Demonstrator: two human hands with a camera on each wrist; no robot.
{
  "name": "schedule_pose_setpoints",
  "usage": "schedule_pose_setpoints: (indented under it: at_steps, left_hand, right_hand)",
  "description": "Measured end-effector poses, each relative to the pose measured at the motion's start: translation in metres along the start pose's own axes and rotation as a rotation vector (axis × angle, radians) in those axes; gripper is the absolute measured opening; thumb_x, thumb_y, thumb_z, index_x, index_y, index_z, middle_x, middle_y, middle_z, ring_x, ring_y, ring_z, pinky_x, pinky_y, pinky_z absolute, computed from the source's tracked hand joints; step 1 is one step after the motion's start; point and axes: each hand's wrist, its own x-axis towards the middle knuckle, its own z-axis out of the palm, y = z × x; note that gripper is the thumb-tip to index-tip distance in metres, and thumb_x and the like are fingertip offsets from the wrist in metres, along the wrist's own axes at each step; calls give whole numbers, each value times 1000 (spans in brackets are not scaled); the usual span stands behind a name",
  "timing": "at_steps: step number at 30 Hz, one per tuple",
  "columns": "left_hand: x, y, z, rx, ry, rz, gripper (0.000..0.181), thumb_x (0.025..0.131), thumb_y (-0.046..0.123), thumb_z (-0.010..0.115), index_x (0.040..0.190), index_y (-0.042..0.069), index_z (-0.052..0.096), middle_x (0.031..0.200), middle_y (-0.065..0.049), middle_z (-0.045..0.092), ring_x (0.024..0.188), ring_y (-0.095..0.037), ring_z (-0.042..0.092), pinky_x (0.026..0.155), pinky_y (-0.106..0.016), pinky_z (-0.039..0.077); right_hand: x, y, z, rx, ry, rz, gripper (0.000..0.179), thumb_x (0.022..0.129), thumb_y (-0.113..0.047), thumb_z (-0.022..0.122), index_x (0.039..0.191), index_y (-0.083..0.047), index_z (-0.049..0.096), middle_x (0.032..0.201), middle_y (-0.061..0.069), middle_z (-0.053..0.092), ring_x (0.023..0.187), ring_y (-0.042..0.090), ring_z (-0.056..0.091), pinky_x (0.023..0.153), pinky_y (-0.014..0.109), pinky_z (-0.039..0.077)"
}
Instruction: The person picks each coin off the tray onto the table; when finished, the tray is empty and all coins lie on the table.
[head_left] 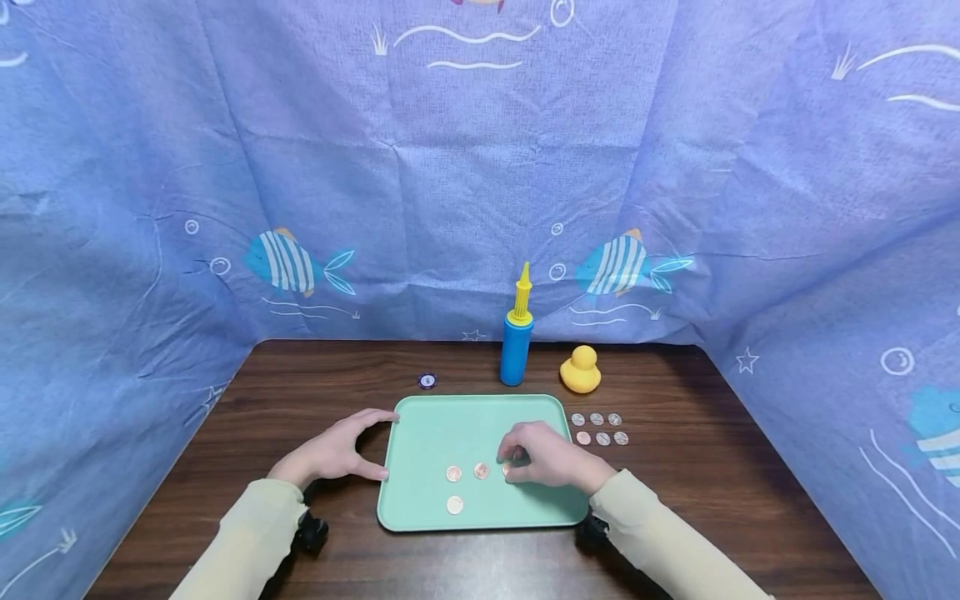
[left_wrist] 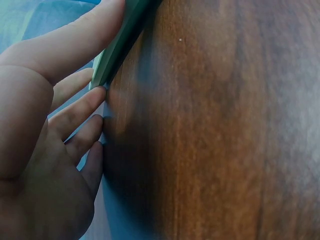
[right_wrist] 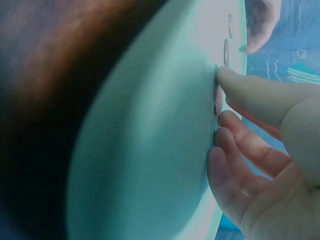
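A mint-green tray (head_left: pixel 420 425) lies on the table, with copper-coloured coins on its near half. My right hand (head_left: pixel 543 457) is over the tray's right part, thumb and fingertips at opposite edges of a coin (head_left: pixel 506 470), which lies flat; the right wrist view shows this coin (right_wrist: pixel 217 95) edge-on. To its left are two similar coins in a row, a middle coin (head_left: pixel 482 471) and a left coin (head_left: pixel 453 473). One paler coin (head_left: pixel 454 505) sits nearer me. My left hand (head_left: pixel 337 450) spreads its thumb and fingers against the tray's left rim.
Right of the tray, several coins (head_left: pixel 597 419) lie in two rows on the dark wooden table (head_left: pixel 315 375). Behind the tray are a poker chip (head_left: pixel 427 381), an upright blue-and-yellow hand pump (head_left: pixel 515 346) and a yellow rubber duck (head_left: pixel 581 371). A blue fish-print cloth (head_left: pixel 450 192) hangs behind.
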Motion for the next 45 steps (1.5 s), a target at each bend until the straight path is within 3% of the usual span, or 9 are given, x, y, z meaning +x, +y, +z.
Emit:
schedule_pose_setpoints:
  at_steps: [8,19,33,39,45]
  left_hand:
    - [0,-1,0,1,-2,-10,93,79,47,92,157,20,48,162,-12,43,151,-41,36,116,-66,34]
    - [0,0,-1,-5,-2,10,92,79,43,93,156,18,50,161,-13,44,150,-42,37,115,-66,35]
    - [0,-3,1,-17,-6,-9,94,78,46,93,157,19,49,161,-11,44,150,-39,38,117,-64,35]
    - [0,-2,1,-35,-2,-20,94,77,46,94,156,19,50,161,-10,45,151,-38,37,117,-65,34]
    - [0,-1,-1,-21,-3,-12,94,78,46,93,156,19,50,161,-11,45,150,-39,38,117,-65,35]
  right_hand:
    - [3,-4,3,49,-10,42,14,87,-3,85,97,-9,77,87,-5,73,81,1,64,76,22,55]
    - [4,-8,3,18,-55,78,18,90,-2,82,104,-9,73,83,-8,65,77,2,57,74,24,53]
    - [-1,-3,6,-6,-7,46,13,91,-5,82,90,-16,76,86,-8,65,78,2,54,73,22,50]
    - [-3,-1,1,58,-8,30,15,91,-3,80,86,-15,73,80,-11,66,75,1,55,72,22,51]
    - [-10,3,-4,166,1,60,9,94,-7,80,90,-14,75,81,-10,69,74,-1,59,74,23,53]
